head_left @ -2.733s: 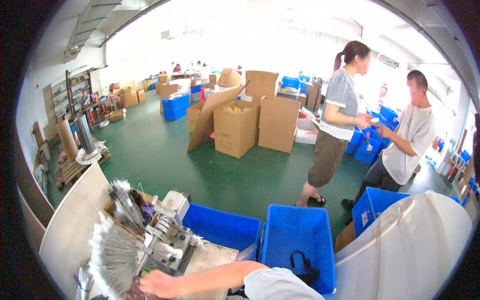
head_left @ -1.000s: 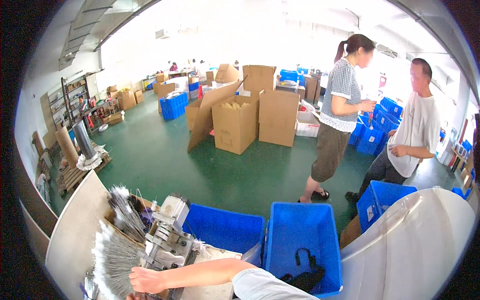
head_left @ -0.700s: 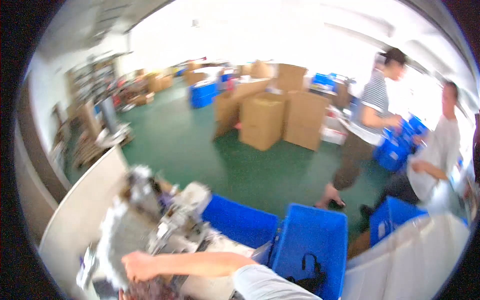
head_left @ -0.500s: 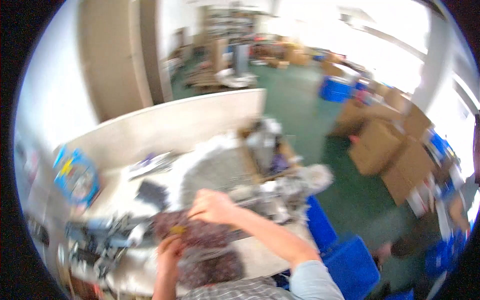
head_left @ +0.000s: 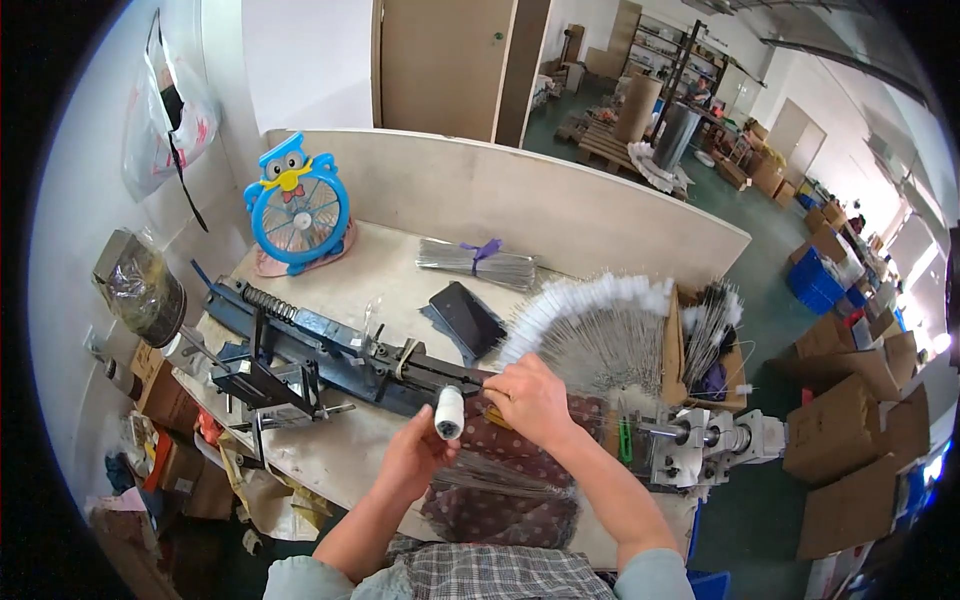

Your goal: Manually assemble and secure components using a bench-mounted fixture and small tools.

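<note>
A small white roll [head_left: 449, 412] with a dark hole in its end stands at the fingertips of my left hand [head_left: 412, 458]. The thumb and fingers close around its lower side. To its right, my right hand [head_left: 530, 398] is curled in a pinch at the end of a dark metal bar fixture [head_left: 345, 350]; what the fingers hold is hidden. Just below those fingers shows a yellow piece [head_left: 496, 416], possibly a tool handle. Beneath both hands lies a maroon dotted cloth [head_left: 500, 515] with thin metal wires [head_left: 500, 478] across it.
Many white-tipped wires [head_left: 600, 335] fan out beyond my right hand, beside a cardboard box [head_left: 677, 350] of wires. A metal machine [head_left: 715, 440] stands at the right table end, near a green cutter [head_left: 625, 440]. Further off are a wire bundle [head_left: 475, 262], dark cloth [head_left: 466, 318] and blue fan [head_left: 300, 215].
The view has swung left and sharpened. My left hand has shifted from the cloth's edge to the white roll. My right hand has come a little left, beside the yellow piece.
</note>
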Motion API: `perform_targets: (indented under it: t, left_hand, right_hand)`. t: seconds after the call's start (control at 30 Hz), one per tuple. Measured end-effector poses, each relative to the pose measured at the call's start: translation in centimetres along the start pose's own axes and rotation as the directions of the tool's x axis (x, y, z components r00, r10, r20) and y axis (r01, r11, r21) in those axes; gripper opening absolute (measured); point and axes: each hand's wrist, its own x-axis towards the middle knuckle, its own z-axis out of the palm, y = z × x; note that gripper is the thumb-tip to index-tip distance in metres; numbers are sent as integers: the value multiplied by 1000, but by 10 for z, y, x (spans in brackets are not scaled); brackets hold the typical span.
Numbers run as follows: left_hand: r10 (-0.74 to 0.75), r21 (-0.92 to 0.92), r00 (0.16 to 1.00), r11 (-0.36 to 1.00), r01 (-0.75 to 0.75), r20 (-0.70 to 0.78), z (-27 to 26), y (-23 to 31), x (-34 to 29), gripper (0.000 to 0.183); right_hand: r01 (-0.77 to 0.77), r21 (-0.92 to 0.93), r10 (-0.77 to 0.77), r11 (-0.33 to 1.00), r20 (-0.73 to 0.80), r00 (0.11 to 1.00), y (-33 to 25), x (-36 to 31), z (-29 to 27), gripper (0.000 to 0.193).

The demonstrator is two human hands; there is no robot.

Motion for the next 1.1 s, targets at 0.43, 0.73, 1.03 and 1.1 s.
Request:
perform_targets:
  t: [0.43, 0.73, 1.03, 1.1]
  left_hand:
    - [169, 960, 985, 277, -27, -21, 25, -1, 29, 43]
    - [102, -45, 987, 993, -108, -127, 47, -48, 31, 20]
    - [263, 979, 964, 187, -78, 27, 0, -29, 35, 44]
    - [338, 758, 939, 598, -261, 56, -22, -25, 30, 38]
  right_hand:
    - [-21, -4, 21, 1000, 93, 995, 2, 5, -9, 7]
    - [6, 58, -2, 998, -68, 998, 7, -57, -29, 11]
    - [-17, -49, 26, 999, 182, 983, 23, -60, 29, 16]
    - [-6, 0, 6, 1000, 180, 984, 19, -60, 18, 15]
